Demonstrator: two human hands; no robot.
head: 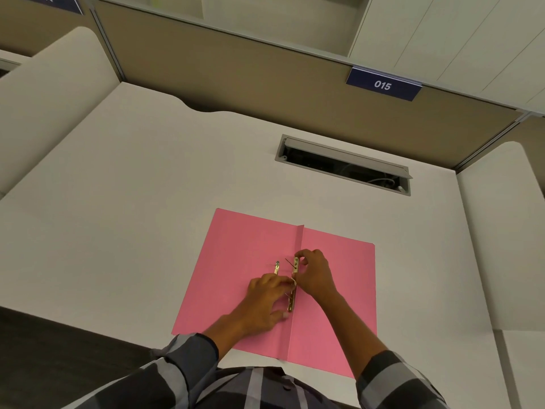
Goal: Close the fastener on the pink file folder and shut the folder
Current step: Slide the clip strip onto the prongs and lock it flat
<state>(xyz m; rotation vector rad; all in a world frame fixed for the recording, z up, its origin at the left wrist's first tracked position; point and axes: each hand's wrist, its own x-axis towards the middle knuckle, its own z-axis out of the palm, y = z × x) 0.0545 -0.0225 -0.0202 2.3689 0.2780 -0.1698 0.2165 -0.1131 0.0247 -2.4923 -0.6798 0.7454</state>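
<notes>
The pink file folder [241, 246] lies open and flat on the white desk [132, 202], its spine fold running away from me. A brass fastener bar [294, 290] sits along the spine. A second loose brass piece [277, 267] lies just left of it on the left leaf, and thin prongs stick up near the bar's far end. My left hand [262, 302] rests on the left leaf with fingertips pinching the bar's middle. My right hand [317, 274] pinches the bar's far end from the right side.
An open cable hatch [342, 165] is cut into the desk behind the folder. A tan partition [236, 75] with a blue "015" label [383, 85] stands at the back. Padded side panels flank the desk. The desk's near-left edge drops to dark floor.
</notes>
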